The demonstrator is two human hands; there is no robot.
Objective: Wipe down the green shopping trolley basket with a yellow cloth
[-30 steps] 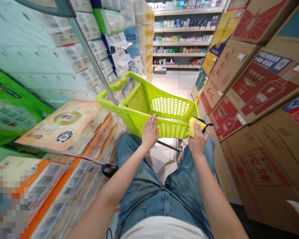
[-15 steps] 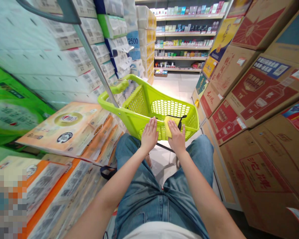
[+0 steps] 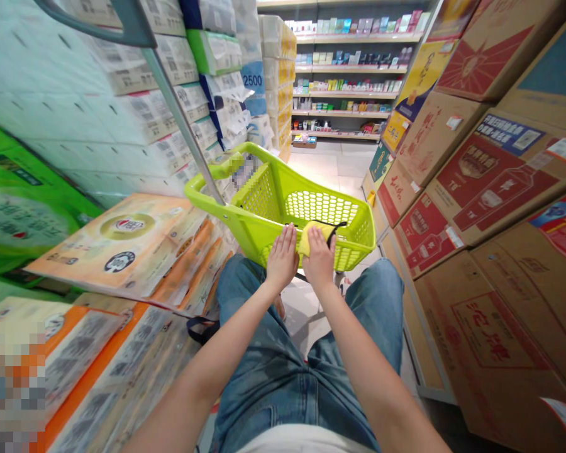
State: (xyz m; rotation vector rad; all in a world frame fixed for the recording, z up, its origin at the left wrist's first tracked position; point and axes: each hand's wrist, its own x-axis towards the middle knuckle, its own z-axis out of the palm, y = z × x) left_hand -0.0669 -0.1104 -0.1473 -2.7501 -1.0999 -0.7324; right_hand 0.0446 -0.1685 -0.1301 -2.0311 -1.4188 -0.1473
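1. Basket [image 3: 264, 189], of lime-green perforated plastic, is standing in the aisle just ahead of the person's knees.
2. Left hand [image 3: 282, 255] is lying flat and open on the basket's near rim, fingers together, gripping nothing.
3. Right hand [image 3: 319, 255], just beside it, is pressing a yellow cloth [image 3: 310, 229] against the same rim, fingers stretched over it rather than curled.
4. Black strap [image 3: 334, 224] is trailing from the cloth into the basket.
5. Cardboard cartons [image 3: 476, 170] are lining the right side, tissue packs [image 3: 132, 239] the left.
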